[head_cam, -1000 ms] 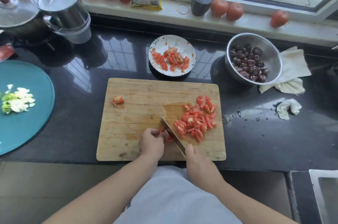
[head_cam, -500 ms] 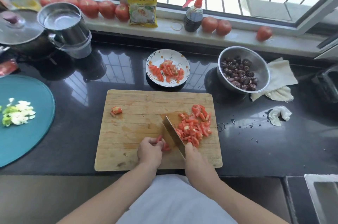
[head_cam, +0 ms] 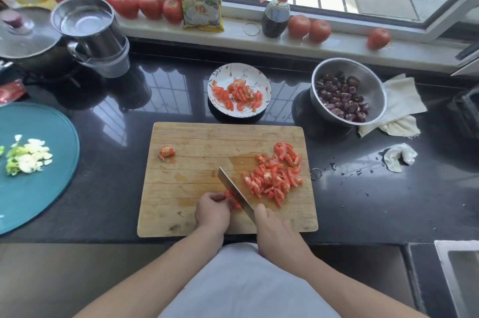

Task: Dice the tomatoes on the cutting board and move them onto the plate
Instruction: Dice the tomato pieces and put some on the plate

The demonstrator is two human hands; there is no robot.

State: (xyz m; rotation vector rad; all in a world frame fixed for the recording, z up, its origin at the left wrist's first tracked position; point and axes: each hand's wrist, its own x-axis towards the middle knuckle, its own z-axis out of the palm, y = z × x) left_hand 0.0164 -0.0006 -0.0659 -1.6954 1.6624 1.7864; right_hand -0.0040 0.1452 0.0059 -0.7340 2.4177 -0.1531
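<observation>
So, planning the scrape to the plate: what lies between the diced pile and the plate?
Only bare cutting board, then dark counter, between pile and plate; head view.

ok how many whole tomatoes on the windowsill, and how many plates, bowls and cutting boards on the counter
whole tomatoes on the windowsill: 8
plates (white plate, teal plate): 2
metal bowl: 1
cutting board: 1
total: 12

Scored matt wood cutting board (head_cam: 197,162); glossy black stone counter (head_cam: 375,201); shiny metal bowl (head_cam: 373,84); cloth rag (head_cam: 399,99).
</observation>
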